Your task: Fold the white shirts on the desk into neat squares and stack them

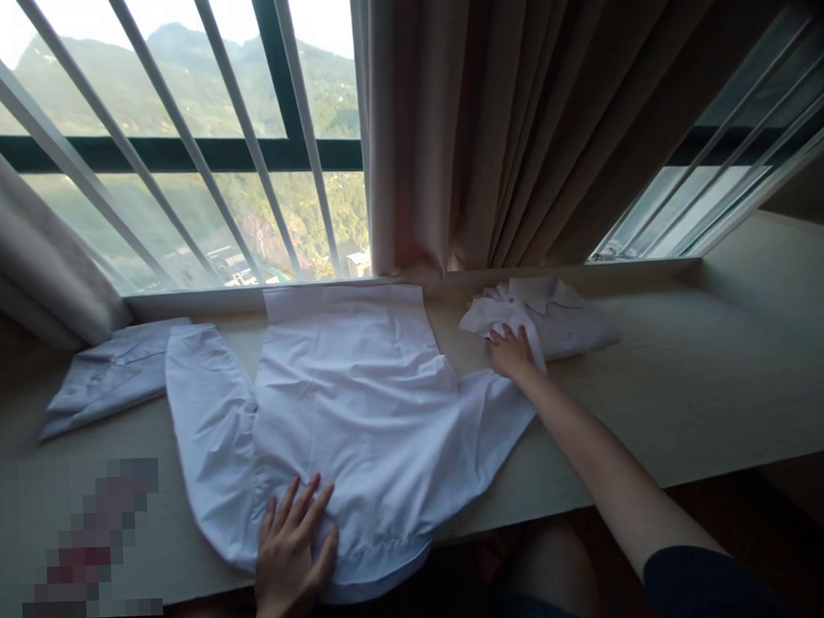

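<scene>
A white shirt (347,392) lies spread on the pale ledge, its straight edge towards the window and a rounded band at the near edge. My left hand (295,543) rests flat on its near left part, fingers stretched out. One sleeve (210,442) runs down the left side, with some creases. Out to the right, my right hand (512,352) lies on the end of the other sleeve (493,414), fingers spread. Just beyond that hand is a folded white shirt (568,326) with its collar showing; the hand partly overlaps its near left side.
Another folded pale garment (110,374) lies at the left, partly under the sleeve. The wooden ledge (698,362) runs along a barred window (231,153) with beige curtains (446,127). A blurred-out patch (89,555) covers something at the lower left. My legs are below the ledge's front edge.
</scene>
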`<state>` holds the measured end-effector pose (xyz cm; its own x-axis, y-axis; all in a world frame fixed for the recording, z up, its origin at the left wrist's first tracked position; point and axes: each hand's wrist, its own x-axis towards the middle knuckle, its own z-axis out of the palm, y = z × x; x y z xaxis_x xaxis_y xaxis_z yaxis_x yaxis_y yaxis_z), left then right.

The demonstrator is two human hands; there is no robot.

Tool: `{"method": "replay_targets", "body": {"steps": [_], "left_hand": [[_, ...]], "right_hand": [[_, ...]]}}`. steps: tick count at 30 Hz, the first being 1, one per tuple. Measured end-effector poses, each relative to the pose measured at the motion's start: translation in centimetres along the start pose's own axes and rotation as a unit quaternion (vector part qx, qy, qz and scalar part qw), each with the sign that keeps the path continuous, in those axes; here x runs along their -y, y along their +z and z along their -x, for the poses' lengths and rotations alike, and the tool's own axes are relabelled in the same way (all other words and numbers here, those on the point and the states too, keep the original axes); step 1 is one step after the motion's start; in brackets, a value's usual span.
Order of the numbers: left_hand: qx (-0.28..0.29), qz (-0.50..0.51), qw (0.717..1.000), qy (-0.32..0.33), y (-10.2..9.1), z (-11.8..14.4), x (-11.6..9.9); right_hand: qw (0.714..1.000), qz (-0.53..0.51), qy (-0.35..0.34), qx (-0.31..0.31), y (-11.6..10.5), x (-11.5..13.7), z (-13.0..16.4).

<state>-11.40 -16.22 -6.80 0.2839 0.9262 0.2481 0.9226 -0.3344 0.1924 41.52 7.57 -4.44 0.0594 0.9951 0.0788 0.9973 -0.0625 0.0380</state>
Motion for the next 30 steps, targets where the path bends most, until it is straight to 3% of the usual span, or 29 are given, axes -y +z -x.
{"method": "replay_targets", "body": {"steps": [6, 9, 12, 14, 16, 18, 24, 27, 30], "left_hand": [[0.011, 0.007, 1.000, 0.017, 0.1, 0.3, 0.7], [0.007, 0.004, 1.000, 0.025, 0.0, 0.3, 0.6], [0.002, -0.005, 1.000, 0.031, -0.3, 0.4, 0.2], [-0.005, -0.008, 0.999, 0.033, -0.5, 0.5, 0.1], [-0.010, -0.007, 0.999, 0.042, -0.7, 0.6, 0.0], [-0.009, -0.004, 0.998, 0.055, -0.7, 0.7, 0.1], [0.012, 0.003, 0.997, 0.072, -0.7, 0.8, 0.4], [0.023, 0.001, 0.997, 0.071, -0.8, 0.7, 0.3], [0.030, 0.002, 0.998, 0.063, -1.1, 0.5, 0.0]], "right_hand": [[0.988, 0.011, 0.083, -0.133, -1.0, -0.3, 7.0], [0.977, -0.089, 0.172, -0.090, -0.2, -0.7, 10.2], [0.947, -0.200, 0.248, -0.040, 0.1, -1.3, 11.5], [0.920, -0.254, 0.290, -0.071, -0.3, -1.6, 12.0], [0.867, -0.323, 0.351, -0.145, -0.7, -1.8, 13.0], [0.794, -0.387, 0.419, -0.212, -0.8, -2.2, 14.9], [0.605, -0.514, 0.555, -0.250, 0.1, -5.0, 23.9], [0.535, -0.541, 0.591, -0.268, -0.8, -7.7, 26.9], [0.492, -0.560, 0.592, -0.307, -3.1, -11.3, 28.1]]}}
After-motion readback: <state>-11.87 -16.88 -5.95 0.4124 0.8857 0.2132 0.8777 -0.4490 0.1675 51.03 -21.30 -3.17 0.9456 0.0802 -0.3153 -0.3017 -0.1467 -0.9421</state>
